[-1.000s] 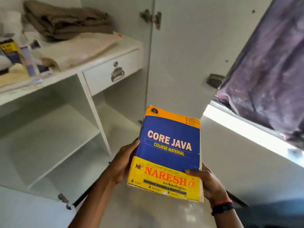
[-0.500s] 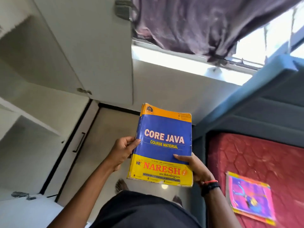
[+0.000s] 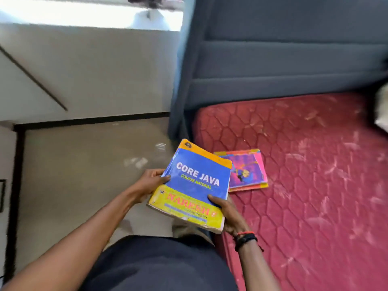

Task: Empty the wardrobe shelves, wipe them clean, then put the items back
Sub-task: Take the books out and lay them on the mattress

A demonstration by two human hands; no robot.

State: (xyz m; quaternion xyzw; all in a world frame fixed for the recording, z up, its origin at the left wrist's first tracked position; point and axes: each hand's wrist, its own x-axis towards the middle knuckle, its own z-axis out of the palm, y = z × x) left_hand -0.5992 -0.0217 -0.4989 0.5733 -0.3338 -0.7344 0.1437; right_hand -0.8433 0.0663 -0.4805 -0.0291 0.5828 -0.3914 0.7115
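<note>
Beige floor tiles [image 3: 84, 164] are seen on the left side, and a red quilted mattress [image 3: 315, 185] is seen on the right. At the far edge of the mattress a padded blue-grey panel [image 3: 294, 59] is standing upright. A white wall [image 3: 84, 70] is seen behind the floor, and above it a bright strip of window [image 3: 73, 15].

A thick book [image 3: 197, 181] with a blue, orange and yellow cover is held by both hands in the air, over the left edge of the mattress and partly over the floor. The words "CORE JAVA" and "COURSE MATERIAL" can be read on it. The book is tilted, with its left side higher than the right.

The left hand [image 3: 150, 183] is closed on the left edge of the book: the thumb is laid on the cover and the fingers are hidden below. The right hand [image 3: 228, 213] is closed on the near right corner in the same way, with the thumb on the yellow part. A black and red wristband [image 3: 245, 238] is worn on the right wrist.

A thin pink and purple book [image 3: 249, 169] is lying flat on the mattress near its left edge. Its left part is covered in the view by the far corner of the thick book; if the two are touching cannot be told.

Dark clothing [image 3: 157, 265] of the person is seen at the bottom. Something white [image 3: 382, 110] is cut off by the right border.
</note>
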